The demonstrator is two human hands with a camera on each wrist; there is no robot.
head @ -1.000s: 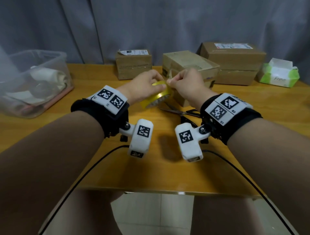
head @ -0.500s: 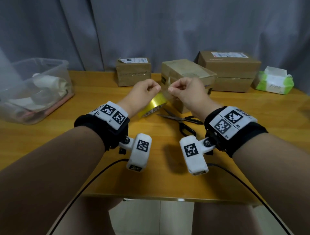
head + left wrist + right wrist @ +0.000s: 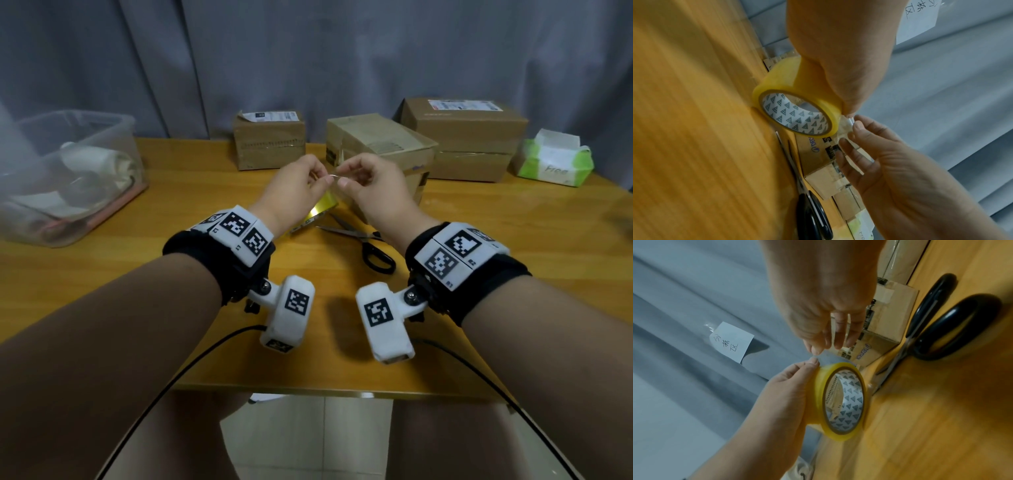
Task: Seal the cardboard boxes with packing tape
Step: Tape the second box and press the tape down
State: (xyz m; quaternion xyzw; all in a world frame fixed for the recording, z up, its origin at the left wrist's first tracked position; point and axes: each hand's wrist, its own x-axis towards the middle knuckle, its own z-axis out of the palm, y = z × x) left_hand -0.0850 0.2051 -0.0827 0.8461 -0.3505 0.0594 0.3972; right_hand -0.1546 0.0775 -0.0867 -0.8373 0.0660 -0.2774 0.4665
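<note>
My left hand (image 3: 308,181) grips a yellow packing tape roll (image 3: 322,209) above the table; the roll's patterned core shows in the left wrist view (image 3: 797,112). The thumb and forefinger of my right hand (image 3: 356,178) pinch the clear free end of the tape (image 3: 846,125), which is lifted a short way off the roll (image 3: 840,400). Just behind the hands stands a cardboard box (image 3: 380,147) with a taped top. Two more boxes stand at the back, a small one (image 3: 270,140) on the left and a large one (image 3: 466,137) on the right.
Black-handled scissors (image 3: 364,241) lie on the wooden table (image 3: 171,274) under my right wrist. A clear plastic bin (image 3: 68,171) stands at the left and a green tissue pack (image 3: 555,157) at the far right. A grey curtain hangs behind.
Both hands have kept close together at the roll. My right fingers have drawn the tape's free end slightly off the roll, and a small gap has opened between the hands.
</note>
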